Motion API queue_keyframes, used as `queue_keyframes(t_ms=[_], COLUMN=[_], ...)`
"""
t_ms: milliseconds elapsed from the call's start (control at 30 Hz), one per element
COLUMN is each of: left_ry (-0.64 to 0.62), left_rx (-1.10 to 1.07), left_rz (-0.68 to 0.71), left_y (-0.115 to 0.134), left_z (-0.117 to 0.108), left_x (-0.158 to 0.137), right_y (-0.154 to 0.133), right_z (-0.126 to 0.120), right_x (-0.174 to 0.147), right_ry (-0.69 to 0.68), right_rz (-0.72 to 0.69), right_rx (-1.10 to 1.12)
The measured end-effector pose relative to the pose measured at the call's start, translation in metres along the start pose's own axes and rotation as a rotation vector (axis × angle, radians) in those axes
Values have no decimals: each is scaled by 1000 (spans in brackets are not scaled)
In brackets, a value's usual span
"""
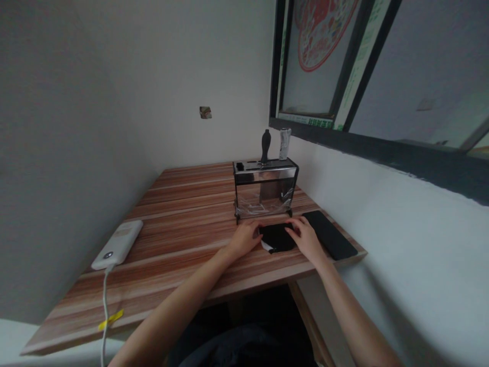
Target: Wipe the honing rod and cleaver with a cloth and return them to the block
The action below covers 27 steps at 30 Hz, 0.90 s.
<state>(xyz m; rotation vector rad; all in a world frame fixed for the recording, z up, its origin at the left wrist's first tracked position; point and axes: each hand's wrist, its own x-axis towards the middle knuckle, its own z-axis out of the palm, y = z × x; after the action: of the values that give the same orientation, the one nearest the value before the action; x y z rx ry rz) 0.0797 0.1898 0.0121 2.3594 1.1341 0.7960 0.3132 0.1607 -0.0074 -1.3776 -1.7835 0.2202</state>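
A small black piece that looks like folded cloth (278, 237), with a white patch at its lower left edge, lies flat on the wooden table between my hands. My left hand (245, 238) pinches its left edge, fingers curled and thumb on top. At the right upper edge, my right hand (304, 236) grips it with bent fingers and thumb. Just behind them stands a metal-framed knife rack (263, 176) with clear film around its lower part. A black-handled knife (266, 145) and a plastic-wrapped handle (284, 143) stick up from it.
Right of my right hand lies a flat black slab like a phone (329, 234), close to the wall. A white power bank (118, 244) sits at the left, its white cable (105, 300) hanging over the table's front edge by yellow tape (111, 319). A dark-framed window (344, 127) is at right.
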Motion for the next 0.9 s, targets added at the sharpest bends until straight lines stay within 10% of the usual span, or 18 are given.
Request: queue_keyframes(t_ms=[367, 667, 900], left_ry=[83, 112, 50], left_rx=[-21, 49, 122], left_rz=[-88, -145, -156], left_y=[-19, -64, -73], left_z=[-66, -77, -72], left_x=[-43, -59, -56], right_y=[-97, -167, -147], right_z=[-10, 76, 136], right_x=[-3, 52, 50], right_ry=[84, -505, -412], right_rz=[-143, -232, -101], right_rx=[190, 707, 653])
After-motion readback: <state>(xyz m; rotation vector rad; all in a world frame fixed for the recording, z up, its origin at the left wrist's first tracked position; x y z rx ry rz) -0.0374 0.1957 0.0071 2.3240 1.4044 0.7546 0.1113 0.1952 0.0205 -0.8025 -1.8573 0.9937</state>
